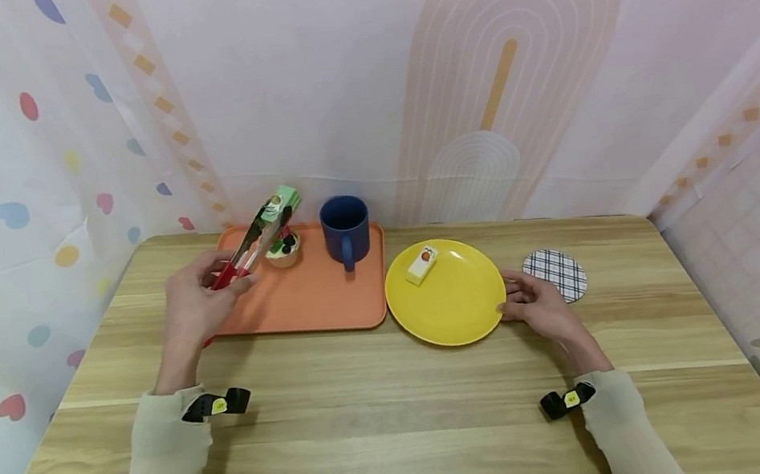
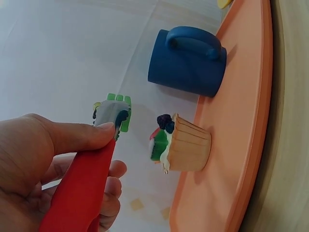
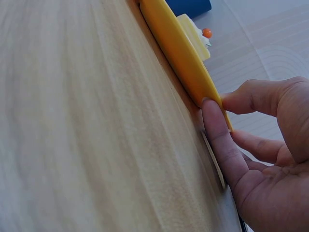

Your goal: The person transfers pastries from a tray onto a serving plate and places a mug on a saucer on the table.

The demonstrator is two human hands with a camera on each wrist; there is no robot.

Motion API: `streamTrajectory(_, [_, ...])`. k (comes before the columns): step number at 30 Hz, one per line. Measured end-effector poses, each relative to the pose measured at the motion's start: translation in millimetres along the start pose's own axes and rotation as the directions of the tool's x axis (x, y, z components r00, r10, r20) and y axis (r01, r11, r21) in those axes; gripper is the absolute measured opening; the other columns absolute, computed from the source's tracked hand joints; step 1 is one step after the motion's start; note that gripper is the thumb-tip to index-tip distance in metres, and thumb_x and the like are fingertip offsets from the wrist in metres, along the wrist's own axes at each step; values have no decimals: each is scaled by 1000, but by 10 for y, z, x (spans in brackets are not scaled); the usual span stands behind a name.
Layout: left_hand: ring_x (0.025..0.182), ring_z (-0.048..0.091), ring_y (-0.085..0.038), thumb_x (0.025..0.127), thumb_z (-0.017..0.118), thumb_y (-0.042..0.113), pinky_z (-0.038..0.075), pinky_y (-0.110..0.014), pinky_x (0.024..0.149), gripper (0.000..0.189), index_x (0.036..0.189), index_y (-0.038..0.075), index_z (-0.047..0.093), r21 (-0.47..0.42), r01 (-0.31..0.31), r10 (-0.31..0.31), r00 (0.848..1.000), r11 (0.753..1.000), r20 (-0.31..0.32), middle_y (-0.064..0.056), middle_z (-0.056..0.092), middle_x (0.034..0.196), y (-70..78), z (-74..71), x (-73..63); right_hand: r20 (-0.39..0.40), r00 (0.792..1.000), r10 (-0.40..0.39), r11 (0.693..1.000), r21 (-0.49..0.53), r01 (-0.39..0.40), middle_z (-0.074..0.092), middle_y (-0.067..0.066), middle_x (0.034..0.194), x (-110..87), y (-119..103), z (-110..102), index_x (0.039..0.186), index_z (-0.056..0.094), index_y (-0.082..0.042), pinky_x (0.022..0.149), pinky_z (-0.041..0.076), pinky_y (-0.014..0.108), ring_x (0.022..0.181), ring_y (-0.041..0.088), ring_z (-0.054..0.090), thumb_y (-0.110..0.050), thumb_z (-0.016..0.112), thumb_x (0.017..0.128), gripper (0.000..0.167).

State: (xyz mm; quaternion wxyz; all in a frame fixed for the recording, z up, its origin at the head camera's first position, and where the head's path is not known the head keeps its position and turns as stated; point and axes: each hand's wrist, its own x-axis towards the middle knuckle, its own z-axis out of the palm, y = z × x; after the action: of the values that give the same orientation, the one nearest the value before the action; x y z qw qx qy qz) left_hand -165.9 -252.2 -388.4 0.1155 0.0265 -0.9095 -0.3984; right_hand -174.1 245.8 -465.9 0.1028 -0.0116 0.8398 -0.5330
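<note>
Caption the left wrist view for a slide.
Left hand grips red-handled tongs holding a green treat; cupcake and blue mug on an orange tray.

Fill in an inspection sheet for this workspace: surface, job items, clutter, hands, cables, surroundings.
Surface: wood-grain table; orange tray on it.
Job items: red-handled tongs hold a green cake piece raised off the tray; yellow plate beside the tray carries a pale cake slice.
Clutter: blue mug and berry-topped cupcake on the tray; plaid coaster on the table, right of the plate.
Hands: left hand grips the tongs; right hand pinches the plate's rim.
Cables: nothing seen.
Surroundings: patterned backdrop behind the table.
</note>
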Motion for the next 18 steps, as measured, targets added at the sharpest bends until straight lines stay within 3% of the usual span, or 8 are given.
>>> streamTrajectory(18, [88, 59, -25, 89, 82, 28, 46, -26, 64, 41, 125, 14, 70, -24, -55, 55, 998, 998, 20, -17, 74, 110, 93, 66, -25, -4, 1000, -8, 1000, -28, 8, 63, 20, 130, 18, 24, -5, 151, 49, -9, 80, 55, 19, 102, 19, 62, -6, 72, 93, 63])
